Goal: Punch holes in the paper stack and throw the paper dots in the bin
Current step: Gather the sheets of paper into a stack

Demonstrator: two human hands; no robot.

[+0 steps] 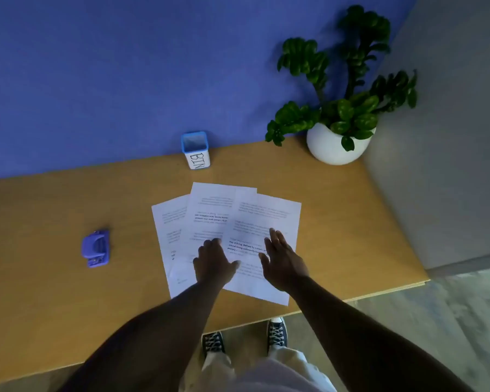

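Three printed white sheets [224,222] lie fanned out and overlapping in the middle of the wooden table [68,207]. My left hand [213,261] hovers over or rests on the middle sheet, fingers curled down, holding nothing. My right hand [283,258] is spread flat above the right sheet, fingers apart. A purple hole punch [96,248] sits on the table well to the left of the papers, out of either hand's reach. A small blue-rimmed white container labelled BIN [195,150] stands at the back edge, just behind the papers.
A white round pot with a green plant [334,142] stands at the table's back right corner. A blue wall runs behind the table. The table's right end and front edge meet grey floor, where my two sneakers [244,335] show.
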